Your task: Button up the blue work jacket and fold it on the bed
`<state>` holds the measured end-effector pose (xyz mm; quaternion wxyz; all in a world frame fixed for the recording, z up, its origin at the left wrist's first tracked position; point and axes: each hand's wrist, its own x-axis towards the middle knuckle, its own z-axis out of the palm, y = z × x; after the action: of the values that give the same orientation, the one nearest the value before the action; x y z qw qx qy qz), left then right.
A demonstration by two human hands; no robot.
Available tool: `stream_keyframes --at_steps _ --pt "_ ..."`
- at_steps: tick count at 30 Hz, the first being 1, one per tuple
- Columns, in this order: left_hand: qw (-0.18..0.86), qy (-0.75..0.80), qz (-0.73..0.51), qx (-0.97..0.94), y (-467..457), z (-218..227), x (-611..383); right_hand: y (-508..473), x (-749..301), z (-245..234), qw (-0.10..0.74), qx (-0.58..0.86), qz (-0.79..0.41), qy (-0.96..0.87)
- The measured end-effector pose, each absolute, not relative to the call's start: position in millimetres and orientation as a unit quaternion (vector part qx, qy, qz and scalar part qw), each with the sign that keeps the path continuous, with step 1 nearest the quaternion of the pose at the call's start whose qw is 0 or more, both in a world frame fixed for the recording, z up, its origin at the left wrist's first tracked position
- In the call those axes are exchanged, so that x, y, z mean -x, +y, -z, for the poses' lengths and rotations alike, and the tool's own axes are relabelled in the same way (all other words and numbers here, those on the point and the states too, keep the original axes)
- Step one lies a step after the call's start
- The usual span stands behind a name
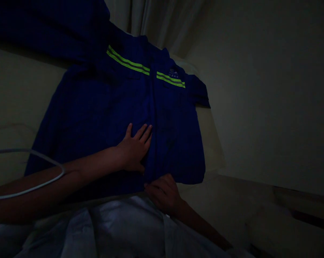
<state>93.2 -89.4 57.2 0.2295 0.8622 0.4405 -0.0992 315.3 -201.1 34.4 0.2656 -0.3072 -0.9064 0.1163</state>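
A dark blue work jacket with yellow-green reflective stripes across the chest lies spread, front up, on a pale surface. My left hand lies flat on the jacket's front beside the closure, fingers stretched out. My right hand is at the jacket's bottom hem, fingers curled and pinching the edge of the fabric near the closure. The scene is dim.
A white cable loops over my left forearm at the left. White cloth lies close in front of me. Pale curtains hang behind the jacket, and a plain wall fills the right.
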Motion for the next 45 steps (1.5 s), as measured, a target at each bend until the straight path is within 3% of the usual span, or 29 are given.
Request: stream_keyframes --at_steps 26,45 --pt "0.251 0.447 0.124 -0.85 -88 -55 -93 -199 -320 -39 0.251 0.371 -0.15 -0.881" --pt "0.203 0.434 0.064 -0.875 -91 -42 -88 -203 -326 -10 0.294 0.272 -0.113 -0.909"
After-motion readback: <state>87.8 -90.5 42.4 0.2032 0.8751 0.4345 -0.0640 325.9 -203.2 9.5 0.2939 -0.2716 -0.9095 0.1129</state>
